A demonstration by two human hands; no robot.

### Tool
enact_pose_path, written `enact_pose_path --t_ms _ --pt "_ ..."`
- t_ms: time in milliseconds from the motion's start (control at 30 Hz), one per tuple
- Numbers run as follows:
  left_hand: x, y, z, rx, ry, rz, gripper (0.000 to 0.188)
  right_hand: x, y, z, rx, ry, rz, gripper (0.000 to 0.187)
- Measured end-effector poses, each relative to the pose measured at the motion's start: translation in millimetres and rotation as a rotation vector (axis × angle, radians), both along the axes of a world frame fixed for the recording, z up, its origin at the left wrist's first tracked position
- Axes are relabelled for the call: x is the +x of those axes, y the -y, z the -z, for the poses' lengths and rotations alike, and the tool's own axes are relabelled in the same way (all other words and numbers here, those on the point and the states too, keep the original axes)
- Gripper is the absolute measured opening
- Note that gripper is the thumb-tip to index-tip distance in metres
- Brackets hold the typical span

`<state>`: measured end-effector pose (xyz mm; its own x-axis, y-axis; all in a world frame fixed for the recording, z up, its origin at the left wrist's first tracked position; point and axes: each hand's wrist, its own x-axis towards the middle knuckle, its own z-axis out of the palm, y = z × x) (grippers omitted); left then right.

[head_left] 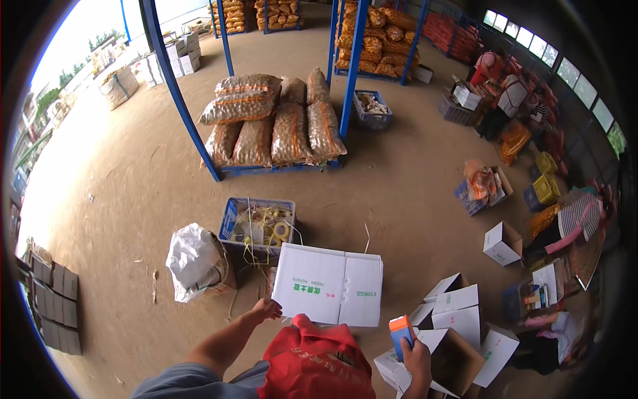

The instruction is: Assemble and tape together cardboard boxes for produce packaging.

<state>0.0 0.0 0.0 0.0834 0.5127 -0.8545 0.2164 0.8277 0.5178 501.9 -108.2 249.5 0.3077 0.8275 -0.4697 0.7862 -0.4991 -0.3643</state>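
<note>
In front of me a white carton (311,279) with green and red print stands near my red apron, its flat face toward me. At its lower left corner is my left hand (268,309), fingers curled against the edge. To the right of the carton, my right hand (417,361) is wrapped round a blue and orange hand-held tool (401,334), orange end up; its exact kind is unclear. Several open white cartons (457,312) lie just beyond that hand.
A blue crate (228,228) with tape rolls and straps stands beyond the carton. Left of it is a white sack (191,259). Farther off, filled mesh sacks (256,126) lie on a blue rack (286,169). People (512,100) work along the right, among crates and cartons.
</note>
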Motion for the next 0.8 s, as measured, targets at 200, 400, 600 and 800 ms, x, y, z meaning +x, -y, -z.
enact_pose_path --t_ms 200,400,600,800 --pt "58.8 -60.2 -186.3 0.302 0.513 -0.358 0.032 0.1 -17.1 13.1 0.056 0.026 -0.092 0.056" --pt "86.2 -60.9 -407.7 0.753 0.910 -0.199 0.064 -22.5 -52.0 -16.6 0.157 0.020 -0.271 0.059" --pt "89.1 -28.8 -526.7 0.890 1.259 -0.067 0.071 -47.3 -76.0 -31.8 0.061 -0.111 -0.179 0.061" --pt "119.8 19.2 -565.0 0.820 1.424 0.056 0.069 -33.0 -59.0 -30.8 0.096 -0.064 -0.228 0.063"
